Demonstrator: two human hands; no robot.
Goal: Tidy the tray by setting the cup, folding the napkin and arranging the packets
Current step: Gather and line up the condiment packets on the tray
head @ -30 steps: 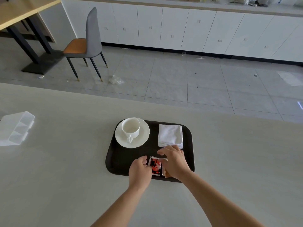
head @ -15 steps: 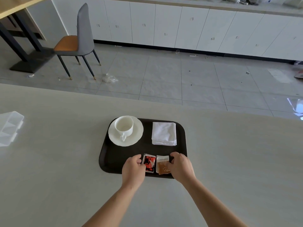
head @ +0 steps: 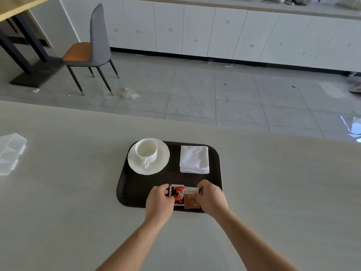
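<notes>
We work at the near edge of the dark brown, round-cornered plastic tray [head: 134, 192], which sits on the pale stone-look counter [head: 273, 192]. Our left hand [head: 159, 201] curls around the left edge of the red, black and white printed packet [head: 177, 195], thumb and fingertips pinching it lightly; our right hand [head: 212, 198] is bent in the same loose pinch on the right edge of the brown and white paper packet [head: 191, 198]. Neither hand is a closed fist, and neither is spread flat. We hold the outer edges because that lets us push the two packets toward each other: they now lie flat, side by side, inner edges touching or just overlapping, and roughly square to the tray's near rim.

The white ceramic cup [head: 146, 150] stands upright in the middle of the white scalloped saucer [head: 162, 163] at the far left corner of the tray, handle toward us, probably so it can be picked up easily. The white cloth napkin [head: 194, 159] lies folded into a neat rectangle at the far right corner, well apart from the cup. That leaves the near strip free for the packets.

We judge the cup and napkin steps done, and the packet alignment nearly finished. A clear plastic compartment box [head: 10, 153] sits on the counter far to our left, apart from the tray.
</notes>
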